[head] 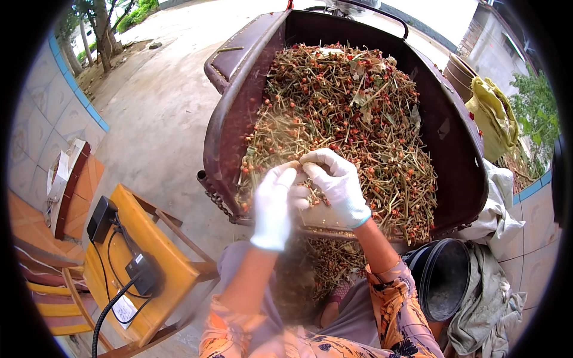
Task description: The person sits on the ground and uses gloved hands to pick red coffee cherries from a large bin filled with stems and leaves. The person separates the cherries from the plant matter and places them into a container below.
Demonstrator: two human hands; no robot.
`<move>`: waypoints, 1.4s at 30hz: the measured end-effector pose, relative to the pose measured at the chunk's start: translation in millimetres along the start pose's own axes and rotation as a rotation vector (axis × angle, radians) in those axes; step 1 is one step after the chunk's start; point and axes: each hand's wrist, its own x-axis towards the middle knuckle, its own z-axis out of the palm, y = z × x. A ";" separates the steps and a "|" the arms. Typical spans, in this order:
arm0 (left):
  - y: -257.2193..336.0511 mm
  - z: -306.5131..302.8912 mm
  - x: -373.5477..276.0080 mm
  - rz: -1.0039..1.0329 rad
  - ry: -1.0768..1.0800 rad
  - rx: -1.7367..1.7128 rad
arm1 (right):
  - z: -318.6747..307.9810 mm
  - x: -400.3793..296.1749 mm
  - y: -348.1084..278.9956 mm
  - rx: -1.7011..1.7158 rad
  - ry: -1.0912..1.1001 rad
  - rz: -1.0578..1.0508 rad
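My left hand (274,201), in a white knit glove, is held over the near part of a heap of dry stems (344,112) mixed with small red and orange pods. My right hand (335,183), gloved the same way, is beside it. Thumb and forefinger of each hand are pinched, and their tips meet. Between them is a small brownish plant piece (301,168), largely hidden by the fingertips. The heap lies in a dark red metal cart bed (452,152) whose near end is low. More stems (338,259) lie on the ground between my legs.
At left, a wooden stool (170,268) bears a black adapter (145,273) with cables. To the right are a black bucket (447,277), crumpled grey cloth (483,308), a white sack (497,197) and a yellow sack (492,116). A chain (217,201) hangs at the cart's left corner.
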 end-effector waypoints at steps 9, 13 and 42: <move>3.3 0.8 -0.8 0.072 0.025 0.261 | -1.8 -1.2 -2.6 -0.340 -0.067 -0.234; 0.5 2.6 -3.2 0.126 0.033 0.273 | 1.9 -0.6 -0.6 -0.480 -0.007 -0.334; -15.1 -36.4 14.3 -0.159 0.101 -0.366 | -32.2 32.7 -8.7 -0.034 0.015 0.028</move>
